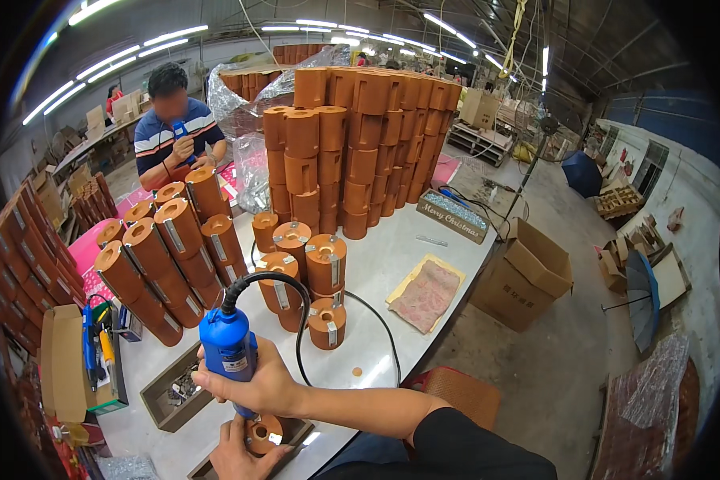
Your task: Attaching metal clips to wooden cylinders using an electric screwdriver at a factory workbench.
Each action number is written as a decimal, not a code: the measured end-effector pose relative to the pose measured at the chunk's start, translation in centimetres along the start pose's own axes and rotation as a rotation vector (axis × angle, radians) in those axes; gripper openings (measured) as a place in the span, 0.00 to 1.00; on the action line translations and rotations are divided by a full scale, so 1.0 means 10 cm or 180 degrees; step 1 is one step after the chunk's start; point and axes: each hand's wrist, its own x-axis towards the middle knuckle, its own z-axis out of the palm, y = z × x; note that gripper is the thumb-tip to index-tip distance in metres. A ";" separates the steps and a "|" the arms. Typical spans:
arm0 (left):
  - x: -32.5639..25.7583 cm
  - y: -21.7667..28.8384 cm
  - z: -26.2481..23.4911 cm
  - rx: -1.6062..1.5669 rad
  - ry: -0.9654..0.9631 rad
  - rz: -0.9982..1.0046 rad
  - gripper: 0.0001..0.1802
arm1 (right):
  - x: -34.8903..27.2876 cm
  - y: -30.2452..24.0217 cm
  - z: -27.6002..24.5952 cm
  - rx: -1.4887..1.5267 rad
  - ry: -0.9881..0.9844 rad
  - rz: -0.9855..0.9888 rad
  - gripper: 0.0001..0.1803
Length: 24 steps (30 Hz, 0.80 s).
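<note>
Over smooth tabletop, right hand grips rounded tool.

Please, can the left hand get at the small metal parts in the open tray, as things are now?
Probably yes: the left hand is near the open tray, and nothing visible blocks the small metal parts, though it would likely have to leave the brown cylinder first.

There are two hand-held blue tools, two umbrellas, one yellow-backed pink cloth.

White table with stacked terracotta cylinders, a tray of small parts, a pinkish cloth.
</note>
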 end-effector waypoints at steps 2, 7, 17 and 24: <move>0.01 0.01 -0.01 -0.0016 -0.0010 -0.0031 0.44 | 0.01 0.01 0.01 -0.0021 -0.0003 -0.0015 0.19; 0.00 0.01 -0.02 -0.0034 -0.0025 -0.0061 0.44 | 0.00 -0.01 0.03 -0.0115 0.0040 0.0091 0.18; 0.03 -0.06 -0.01 -0.0566 0.0489 0.0251 0.34 | 0.04 -0.01 -0.01 -0.0087 -0.0022 0.0111 0.17; 0.12 -0.61 0.27 -0.0912 0.0531 0.0582 0.34 | 0.09 0.00 0.09 -0.0240 -0.0019 -0.0153 0.18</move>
